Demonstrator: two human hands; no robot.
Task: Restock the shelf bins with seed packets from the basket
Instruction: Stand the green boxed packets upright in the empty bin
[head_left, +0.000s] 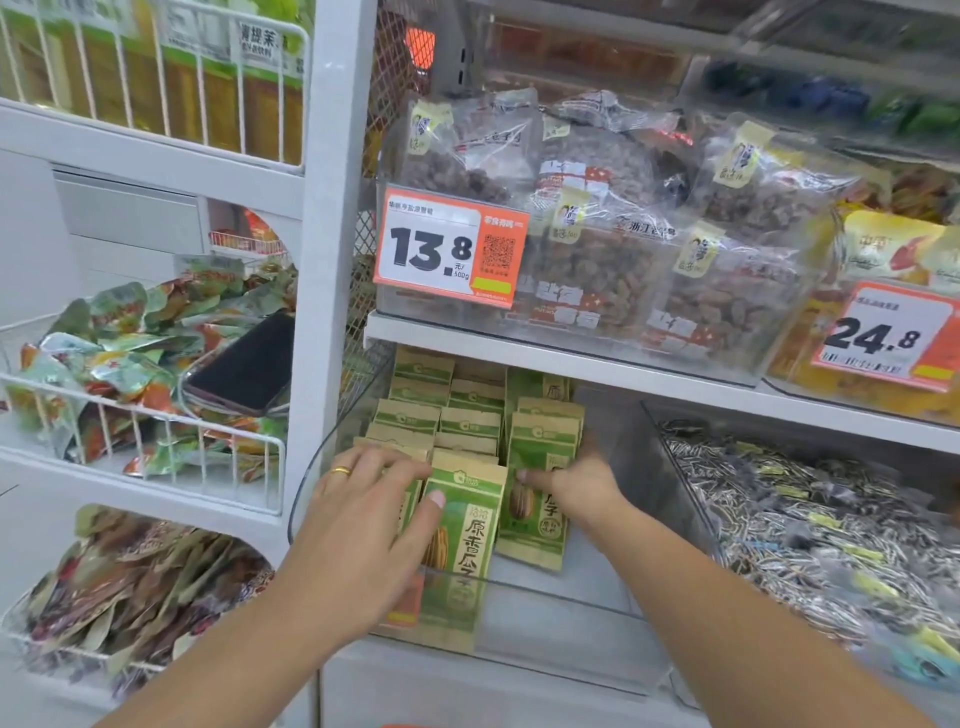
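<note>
Left hand (363, 506) lies flat on the front sunflower-seed packet (460, 551) in the clear bin (545, 610), fingers straight. Right hand (582, 480) pinches the neighbouring packet (537, 512). Packets look light and crinkly; best held by the edges. Farther rows stand upright.

Two hands (363, 514) reach into one clear bin (545, 608). Two orange price tags (449, 249) show. One phone (241, 366) lies in a wire basket (156, 431).

Above the clear plastic bin (519, 587) I was filling, an orange-and-white price tag (450, 248) read "13.8". Further right of it, another orange price tag (884, 336) read "24.8". My green-and-kraft paper seed packet (462, 540) read "原香瓜子".
</note>
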